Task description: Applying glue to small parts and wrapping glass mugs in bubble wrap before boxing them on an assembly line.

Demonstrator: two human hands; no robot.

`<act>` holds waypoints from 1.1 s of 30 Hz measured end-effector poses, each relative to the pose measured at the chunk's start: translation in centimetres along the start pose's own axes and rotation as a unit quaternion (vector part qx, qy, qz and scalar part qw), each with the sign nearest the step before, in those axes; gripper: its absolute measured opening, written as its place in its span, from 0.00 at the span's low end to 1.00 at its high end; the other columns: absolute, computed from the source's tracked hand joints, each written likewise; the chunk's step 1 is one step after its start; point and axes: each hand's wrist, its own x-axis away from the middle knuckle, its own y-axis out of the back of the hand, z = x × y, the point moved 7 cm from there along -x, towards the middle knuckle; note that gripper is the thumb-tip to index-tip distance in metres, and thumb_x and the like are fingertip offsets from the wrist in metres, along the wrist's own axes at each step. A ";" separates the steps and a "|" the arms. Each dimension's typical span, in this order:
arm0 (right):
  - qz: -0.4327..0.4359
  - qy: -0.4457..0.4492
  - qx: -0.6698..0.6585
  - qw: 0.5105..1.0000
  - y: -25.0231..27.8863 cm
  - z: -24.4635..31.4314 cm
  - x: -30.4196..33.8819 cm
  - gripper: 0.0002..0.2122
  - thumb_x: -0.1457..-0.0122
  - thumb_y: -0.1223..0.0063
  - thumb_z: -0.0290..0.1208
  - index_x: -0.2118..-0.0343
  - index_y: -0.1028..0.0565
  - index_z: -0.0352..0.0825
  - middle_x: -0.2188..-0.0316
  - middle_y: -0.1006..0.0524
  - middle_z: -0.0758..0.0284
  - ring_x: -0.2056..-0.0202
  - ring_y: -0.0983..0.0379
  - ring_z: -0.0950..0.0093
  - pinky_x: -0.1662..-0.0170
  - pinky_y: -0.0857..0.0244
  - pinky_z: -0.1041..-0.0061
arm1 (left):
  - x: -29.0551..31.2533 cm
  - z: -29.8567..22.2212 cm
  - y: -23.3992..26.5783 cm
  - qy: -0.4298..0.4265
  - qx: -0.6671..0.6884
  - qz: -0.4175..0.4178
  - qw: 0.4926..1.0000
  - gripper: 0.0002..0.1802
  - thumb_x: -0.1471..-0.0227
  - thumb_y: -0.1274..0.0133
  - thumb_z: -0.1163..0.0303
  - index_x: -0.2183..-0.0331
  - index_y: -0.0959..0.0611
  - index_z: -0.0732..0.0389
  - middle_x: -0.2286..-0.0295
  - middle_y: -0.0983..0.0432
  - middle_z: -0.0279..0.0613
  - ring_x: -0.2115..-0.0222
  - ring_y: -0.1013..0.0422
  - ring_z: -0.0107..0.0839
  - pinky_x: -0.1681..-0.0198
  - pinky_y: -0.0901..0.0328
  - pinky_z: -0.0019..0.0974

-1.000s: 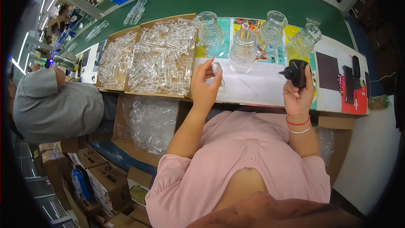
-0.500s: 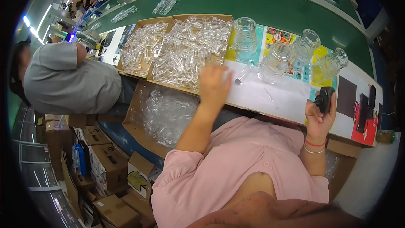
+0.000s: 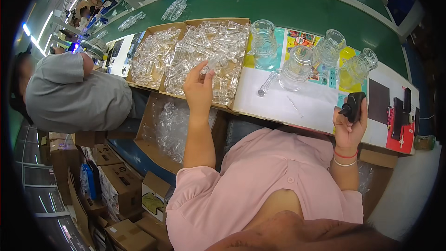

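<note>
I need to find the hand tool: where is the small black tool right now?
In the head view, the small black tool is gripped in the right hand, raised over the near edge of the white work mat, just left of the red-and-black item.

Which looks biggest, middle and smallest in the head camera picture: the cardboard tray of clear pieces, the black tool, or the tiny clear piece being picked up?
1. cardboard tray
2. black tool, in the right hand
3. clear piece, pinched by the left hand
</note>
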 end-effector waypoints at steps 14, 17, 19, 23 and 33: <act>0.018 0.070 0.070 0.995 -3.3 0.0 2.0 0.13 0.42 0.59 0.38 0.67 0.32 0.32 0.77 0.28 0.63 0.89 0.42 0.81 0.85 0.43 0.88 | 8.8 -11.3 -4.3 -0.116 0.448 0.203 0.863 0.21 0.63 0.45 0.87 0.64 0.32 0.65 0.61 0.30 0.55 0.59 0.32 0.36 0.57 0.35 0.34; -0.023 0.155 0.142 0.977 -4.7 0.5 3.3 0.13 0.42 0.59 0.37 0.62 0.34 0.32 0.69 0.28 0.62 0.79 0.34 0.79 0.75 0.35 0.81 | 10.4 -12.9 -4.7 -0.186 0.437 0.201 0.857 0.21 0.64 0.44 0.88 0.66 0.32 0.64 0.62 0.30 0.57 0.58 0.32 0.39 0.58 0.34 0.34; 0.063 0.198 0.241 0.948 -6.3 1.1 4.2 0.16 0.44 0.58 0.39 0.61 0.36 0.30 0.68 0.31 0.61 0.74 0.35 0.77 0.72 0.37 0.81 | 11.2 -13.5 -4.9 -0.203 0.461 0.197 0.841 0.21 0.64 0.43 0.88 0.65 0.31 0.64 0.62 0.30 0.57 0.58 0.32 0.39 0.59 0.33 0.33; 0.215 0.382 0.462 0.771 -10.2 1.6 6.9 0.20 0.47 0.54 0.45 0.64 0.38 0.29 0.71 0.35 0.62 0.72 0.37 0.75 0.68 0.39 0.81 | 11.7 -14.5 -4.9 -0.262 0.444 0.185 0.836 0.23 0.67 0.41 0.87 0.65 0.30 0.64 0.62 0.30 0.60 0.61 0.30 0.40 0.60 0.33 0.34; 0.328 0.408 0.607 0.597 -12.6 1.1 10.6 0.18 0.49 0.48 0.38 0.59 0.37 0.33 0.70 0.28 0.62 0.72 0.28 0.70 0.69 0.36 0.76 | 12.1 -14.7 -4.3 -0.272 0.471 0.168 0.822 0.26 0.69 0.41 0.88 0.63 0.29 0.63 0.62 0.30 0.61 0.60 0.30 0.41 0.60 0.33 0.35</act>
